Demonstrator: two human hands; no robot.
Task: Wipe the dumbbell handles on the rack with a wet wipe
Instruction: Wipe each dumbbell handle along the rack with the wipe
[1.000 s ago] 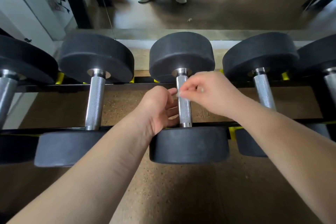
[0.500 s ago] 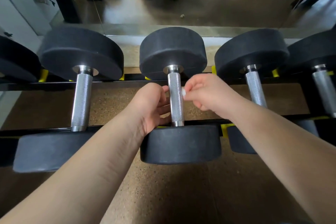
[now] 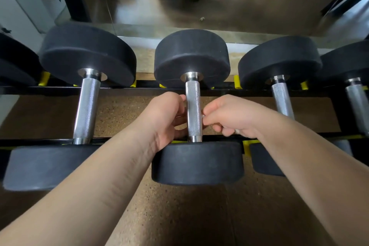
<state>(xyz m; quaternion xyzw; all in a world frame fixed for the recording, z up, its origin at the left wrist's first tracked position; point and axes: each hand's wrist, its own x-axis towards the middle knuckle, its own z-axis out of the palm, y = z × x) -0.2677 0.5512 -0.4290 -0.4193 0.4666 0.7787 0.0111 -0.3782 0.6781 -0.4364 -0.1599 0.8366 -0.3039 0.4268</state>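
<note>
Dumbbell handle mid-rack is our spot: our left hand curls round it from the left, and our right hand pinches a barely visible wet wipe against its right side. Speckled brown floor underneath, mirror behind.

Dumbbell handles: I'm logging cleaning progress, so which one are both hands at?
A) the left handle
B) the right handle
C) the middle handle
C: the left hand curls round the middle handle from its left, and the right hand pinches the wet wipe at its right side.
</note>
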